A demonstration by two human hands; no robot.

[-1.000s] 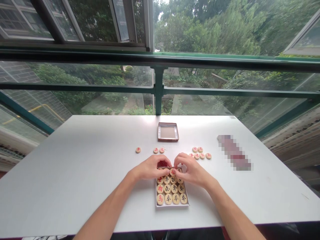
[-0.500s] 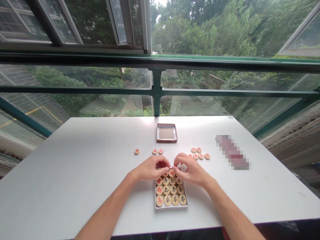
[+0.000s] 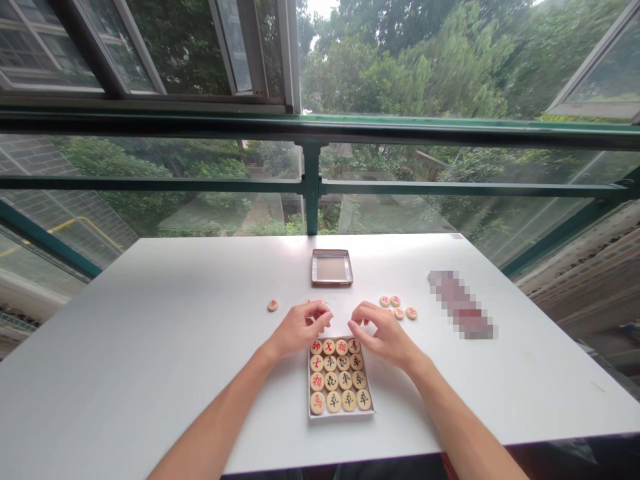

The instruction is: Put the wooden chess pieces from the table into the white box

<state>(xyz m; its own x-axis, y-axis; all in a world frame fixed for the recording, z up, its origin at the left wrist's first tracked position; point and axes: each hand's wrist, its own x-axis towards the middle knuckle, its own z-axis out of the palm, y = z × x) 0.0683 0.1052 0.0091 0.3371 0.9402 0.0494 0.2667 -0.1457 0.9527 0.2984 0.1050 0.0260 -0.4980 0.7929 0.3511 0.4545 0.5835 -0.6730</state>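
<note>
A shallow white box [image 3: 342,415] lies on the white table [image 3: 165,353] in front of me, filled with round wooden chess pieces [image 3: 336,373] marked in red and black. My left hand [image 3: 299,328] hovers just beyond the box's far left corner with curled fingers, covering the spot where two loose pieces lay. What it holds, if anything, is hidden. My right hand [image 3: 381,333] hovers at the far right corner, fingers bent and apart, with nothing visible in them. Several loose pieces [image 3: 399,307] lie just past it.
A brown-rimmed square lid [image 3: 331,268] sits farther back at the table's middle. A single loose piece [image 3: 273,305] lies to the left. A blurred reddish object [image 3: 461,305] lies at the right. A glass railing with a green frame stands behind the table.
Both hands have lifted off the far row of the box and moved away from me. The top row of pieces now shows fully. The left hand now covers the two loose pieces.
</note>
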